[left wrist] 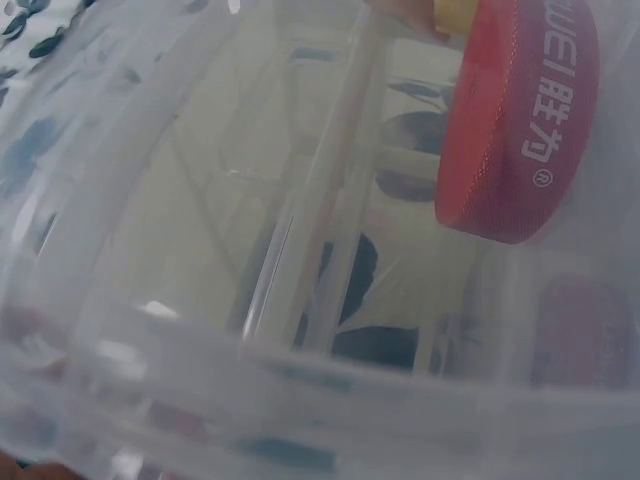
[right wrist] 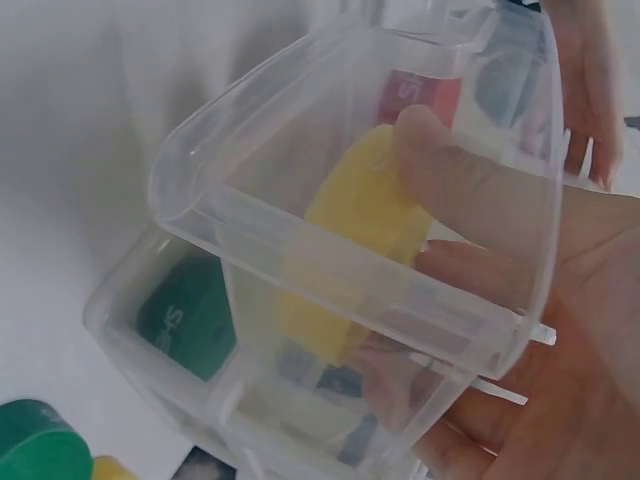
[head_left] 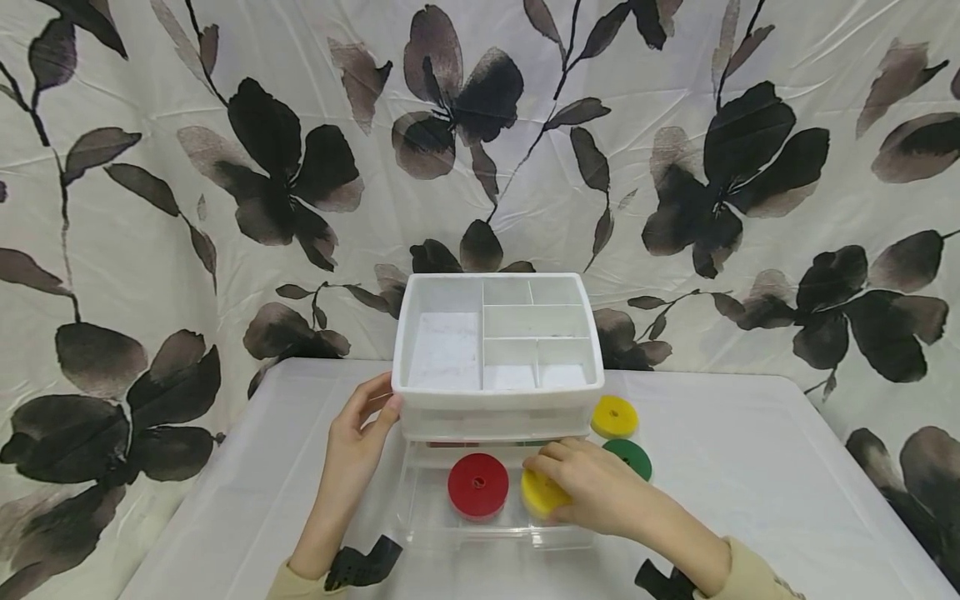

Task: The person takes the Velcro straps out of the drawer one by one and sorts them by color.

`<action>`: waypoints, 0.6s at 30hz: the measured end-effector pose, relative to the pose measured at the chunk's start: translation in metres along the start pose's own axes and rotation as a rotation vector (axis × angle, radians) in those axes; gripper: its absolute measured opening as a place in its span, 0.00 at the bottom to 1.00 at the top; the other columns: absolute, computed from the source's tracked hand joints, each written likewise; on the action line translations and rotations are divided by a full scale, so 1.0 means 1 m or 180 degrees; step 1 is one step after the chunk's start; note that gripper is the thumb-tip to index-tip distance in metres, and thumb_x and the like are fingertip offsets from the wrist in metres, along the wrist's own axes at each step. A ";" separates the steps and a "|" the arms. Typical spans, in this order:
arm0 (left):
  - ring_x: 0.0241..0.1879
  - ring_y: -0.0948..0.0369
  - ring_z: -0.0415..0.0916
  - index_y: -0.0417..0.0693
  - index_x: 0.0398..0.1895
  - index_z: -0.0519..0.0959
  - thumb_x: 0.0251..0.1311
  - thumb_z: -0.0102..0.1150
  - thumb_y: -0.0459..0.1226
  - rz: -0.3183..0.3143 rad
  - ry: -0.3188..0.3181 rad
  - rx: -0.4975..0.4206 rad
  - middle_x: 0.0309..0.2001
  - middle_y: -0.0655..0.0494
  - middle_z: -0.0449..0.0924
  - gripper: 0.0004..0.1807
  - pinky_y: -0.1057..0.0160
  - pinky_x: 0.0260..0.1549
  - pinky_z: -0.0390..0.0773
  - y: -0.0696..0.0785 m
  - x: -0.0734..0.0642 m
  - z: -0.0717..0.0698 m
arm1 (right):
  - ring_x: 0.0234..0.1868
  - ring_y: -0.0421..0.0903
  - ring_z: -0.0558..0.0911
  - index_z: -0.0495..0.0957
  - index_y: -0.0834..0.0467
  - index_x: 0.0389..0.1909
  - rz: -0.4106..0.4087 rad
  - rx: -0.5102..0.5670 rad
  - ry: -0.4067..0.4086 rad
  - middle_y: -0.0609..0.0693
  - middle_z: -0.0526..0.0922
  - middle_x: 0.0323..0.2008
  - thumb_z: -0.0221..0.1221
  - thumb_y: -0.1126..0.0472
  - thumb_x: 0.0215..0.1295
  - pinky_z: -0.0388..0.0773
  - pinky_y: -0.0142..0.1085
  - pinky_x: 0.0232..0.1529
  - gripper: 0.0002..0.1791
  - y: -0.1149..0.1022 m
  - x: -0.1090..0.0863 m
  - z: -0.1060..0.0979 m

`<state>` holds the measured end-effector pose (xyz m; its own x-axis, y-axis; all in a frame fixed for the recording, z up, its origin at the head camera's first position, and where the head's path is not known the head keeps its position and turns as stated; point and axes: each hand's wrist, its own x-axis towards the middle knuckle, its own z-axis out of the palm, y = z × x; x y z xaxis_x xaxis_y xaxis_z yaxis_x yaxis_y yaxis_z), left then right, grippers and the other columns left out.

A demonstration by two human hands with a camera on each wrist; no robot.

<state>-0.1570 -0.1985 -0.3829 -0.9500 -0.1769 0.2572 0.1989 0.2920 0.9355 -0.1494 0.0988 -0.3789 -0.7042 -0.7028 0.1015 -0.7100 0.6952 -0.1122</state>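
A white organizer point(head_left: 438, 400) with a divided top tray stands on the table, a clear drawer point(head_left: 420, 533) pulled out at its front. My left hand point(head_left: 363, 433) touches the organizer's left side with fingers and thumb. Inside the drawer my right hand point(head_left: 600, 487) pinches a yellow tape roll point(head_left: 542, 493); the right wrist view shows this yellow roll point(right wrist: 360, 220) between thumb and fingers through the clear plastic. A red tape roll point(head_left: 478, 483) sits left of it in the drawer. The left wrist view shows this red roll point(left wrist: 510, 130) close up, with white lettering.
Right of the organizer, another yellow roll point(head_left: 615, 415) and a green roll point(head_left: 628, 457) lie on the white table point(head_left: 750, 467). A second green roll point(right wrist: 190, 320) shows inside a lower clear compartment. A floral cloth point(head_left: 525, 192) hangs behind.
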 end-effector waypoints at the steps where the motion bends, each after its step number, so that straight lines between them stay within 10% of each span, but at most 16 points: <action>1: 0.53 0.76 0.72 0.54 0.63 0.71 0.66 0.57 0.45 0.0002 0.0001 -0.0010 0.59 0.56 0.75 0.23 0.77 0.47 0.77 0.000 0.000 0.000 | 0.52 0.47 0.79 0.78 0.51 0.53 0.0009 0.0020 0.0013 0.45 0.82 0.49 0.74 0.51 0.45 0.80 0.41 0.53 0.31 0.000 0.000 -0.001; 18: 0.53 0.76 0.72 0.53 0.63 0.72 0.66 0.57 0.44 0.0022 0.0010 -0.0019 0.59 0.56 0.75 0.22 0.78 0.46 0.76 0.001 -0.001 0.000 | 0.50 0.38 0.76 0.77 0.46 0.55 0.0225 0.0201 0.0657 0.40 0.79 0.49 0.73 0.42 0.44 0.79 0.36 0.51 0.34 0.001 -0.017 -0.006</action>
<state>-0.1559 -0.1979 -0.3827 -0.9479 -0.1779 0.2643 0.2068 0.2877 0.9351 -0.1387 0.1124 -0.3750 -0.7435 -0.6024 0.2905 -0.6615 0.7262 -0.1872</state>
